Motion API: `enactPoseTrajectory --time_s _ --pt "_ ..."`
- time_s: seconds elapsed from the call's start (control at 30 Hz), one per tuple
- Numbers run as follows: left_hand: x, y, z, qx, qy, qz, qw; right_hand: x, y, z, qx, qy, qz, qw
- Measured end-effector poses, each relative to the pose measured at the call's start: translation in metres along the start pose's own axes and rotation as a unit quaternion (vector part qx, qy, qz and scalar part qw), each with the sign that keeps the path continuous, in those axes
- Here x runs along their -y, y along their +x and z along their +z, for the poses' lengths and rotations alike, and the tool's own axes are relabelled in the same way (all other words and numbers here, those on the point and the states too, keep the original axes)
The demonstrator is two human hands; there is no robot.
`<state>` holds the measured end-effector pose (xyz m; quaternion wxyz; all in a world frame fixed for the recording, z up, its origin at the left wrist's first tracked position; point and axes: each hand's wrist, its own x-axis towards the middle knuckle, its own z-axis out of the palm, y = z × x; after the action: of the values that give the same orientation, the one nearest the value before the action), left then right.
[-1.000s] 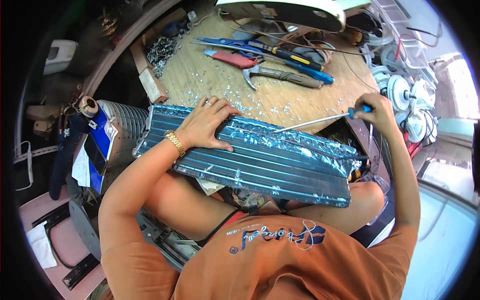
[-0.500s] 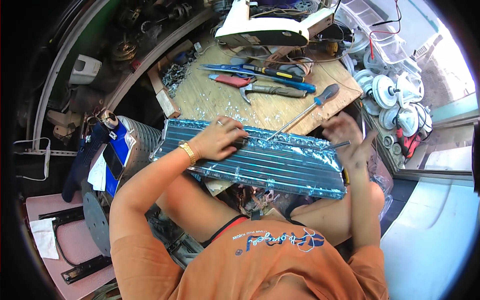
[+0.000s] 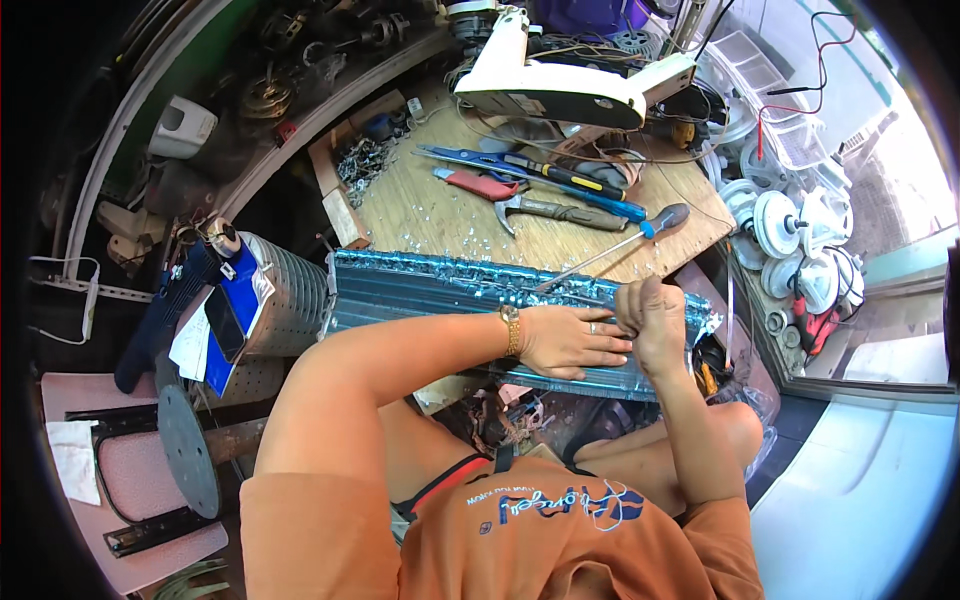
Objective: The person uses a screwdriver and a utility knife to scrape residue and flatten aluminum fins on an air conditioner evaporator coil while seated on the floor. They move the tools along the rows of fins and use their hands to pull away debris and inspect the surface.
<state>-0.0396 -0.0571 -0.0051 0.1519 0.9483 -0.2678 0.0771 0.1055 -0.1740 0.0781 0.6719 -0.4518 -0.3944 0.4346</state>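
A long finned metal coil panel (image 3: 420, 290), blue-silver with torn, ragged fins along its far edge, lies across my lap and the near edge of the board. My left hand (image 3: 570, 342) rests flat on its right half, fingers stretched out toward my other hand. Just right of it, my right hand (image 3: 652, 318) is closed in a fist over the panel; whatever is in the fist is hidden. A screwdriver (image 3: 664, 221) with a grey-blue handle slants over the board, its shaft reaching the panel's far edge.
On the plywood board (image 3: 400, 215) lie a hammer (image 3: 570, 212), a red-handled tool (image 3: 475, 183), several long blue and yellow tools, and metal scraps. A white machine part (image 3: 550, 95) stands behind. White plastic wheels (image 3: 780, 222) are piled right; a phone (image 3: 225, 322) lies left.
My left hand has slid right along the panel and flattened. My right hand, raised and loose before, has come left and closed over the panel. The view has shifted slightly.
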Motion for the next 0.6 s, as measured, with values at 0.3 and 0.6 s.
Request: enactPoseTrajectory --time_s 0.3,0.6 --pt "0.008 -0.007 0.045 -0.042 -0.113 0.009 0.993 0.037 -0.008 0.113 0.031 -0.219 -0.071 0.973" --pt "0.024 -0.009 0.054 -0.106 0.014 0.051 0.993 0.019 -0.04 0.157 0.001 -0.262 -0.184 0.947"
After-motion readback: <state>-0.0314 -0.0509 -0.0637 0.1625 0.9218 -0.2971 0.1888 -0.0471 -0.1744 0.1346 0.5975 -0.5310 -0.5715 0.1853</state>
